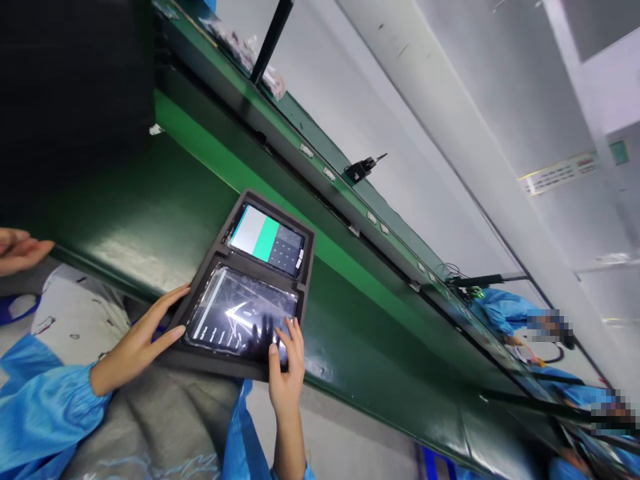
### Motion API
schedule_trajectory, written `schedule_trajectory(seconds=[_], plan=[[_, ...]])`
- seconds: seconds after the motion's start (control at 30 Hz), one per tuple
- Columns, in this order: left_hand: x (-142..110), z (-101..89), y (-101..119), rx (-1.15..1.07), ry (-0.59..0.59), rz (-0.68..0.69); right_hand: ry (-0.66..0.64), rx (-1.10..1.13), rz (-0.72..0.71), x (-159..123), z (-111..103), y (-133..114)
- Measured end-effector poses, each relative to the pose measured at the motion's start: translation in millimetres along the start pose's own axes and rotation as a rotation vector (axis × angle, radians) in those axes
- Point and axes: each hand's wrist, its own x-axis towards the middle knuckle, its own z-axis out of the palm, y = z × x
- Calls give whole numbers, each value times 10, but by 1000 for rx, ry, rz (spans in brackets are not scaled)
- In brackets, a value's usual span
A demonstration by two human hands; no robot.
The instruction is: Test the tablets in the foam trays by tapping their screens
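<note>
A black foam tray [306, 257] lies at the near edge of a green conveyor belt [165, 207] and holds two tablets. The far tablet [267, 241] shows a lit white, green and grey screen. The near tablet [243, 313] is dark and glossy. My left hand [145, 337] rests with fingers stretched against the tray's left edge. My right hand [286, 363] has its thumb and fingertips on the lower right corner of the near tablet's screen.
Another person's hand [17, 250] reaches in at the far left. Co-workers in blue sleeves [505, 310] sit further down the line at right. A black sensor bracket [363, 167] sits on the belt's far rail. A grey mat [150, 413] covers my bench.
</note>
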Motion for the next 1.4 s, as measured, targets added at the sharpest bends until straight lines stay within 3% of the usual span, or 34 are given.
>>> schedule_trajectory(seconds=[0.13,0.37,0.5,0.63,0.83,1.07,1.2,1.4], plan=[[362,54,31,-118,25,-35,21,25,-5,752,-24,116],[1634,198,151,-251,96,20,-43,-65,-55,2357,186,389],[2105,251,155,-270,132,34,-142,-141,-75,2943,261,458],[2410,263,194,-289,142,40,-336,-218,-135,3366,313,390],[2754,251,289,-294,133,39,-547,-319,-171,3529,412,242],[2884,269,358,-299,142,-4,-525,-407,-137,3484,474,167],[2878,273,375,-293,145,-17,-434,-421,-92,3519,520,174],[2868,266,393,-263,157,-33,-541,-347,-117,3524,496,224]])
